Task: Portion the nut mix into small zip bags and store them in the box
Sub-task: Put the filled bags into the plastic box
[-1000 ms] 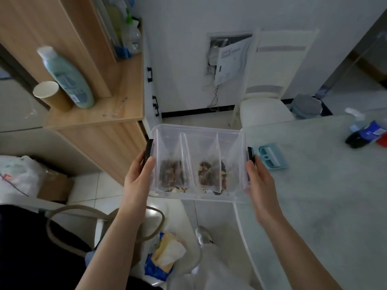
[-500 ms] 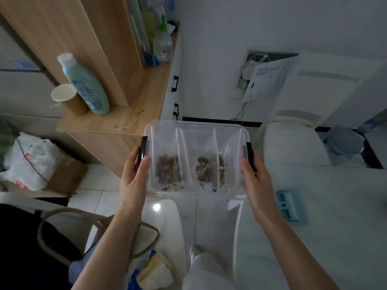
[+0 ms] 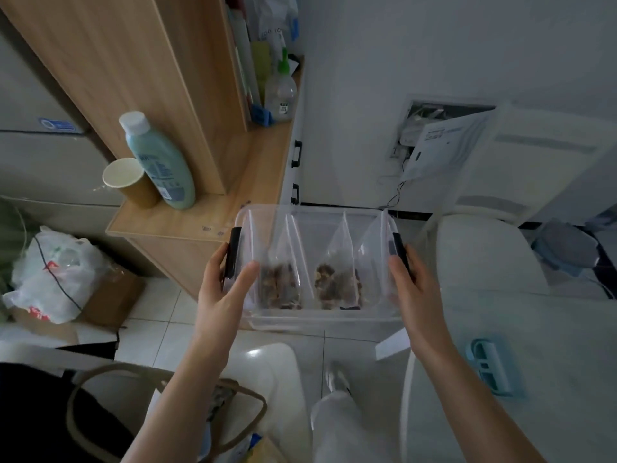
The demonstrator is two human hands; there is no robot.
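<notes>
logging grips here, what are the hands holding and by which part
Both hold the clear plastic lidded box of nut bags: left hand at its left end, right hand at its right end, by the black latches.

Both hands, the left hand and the right hand, hold the clear box up in the air over open floor. Past the left hand the wooden shelf is near, with a green bottle and paper cup on it. By the right hand sits the table.
</notes>
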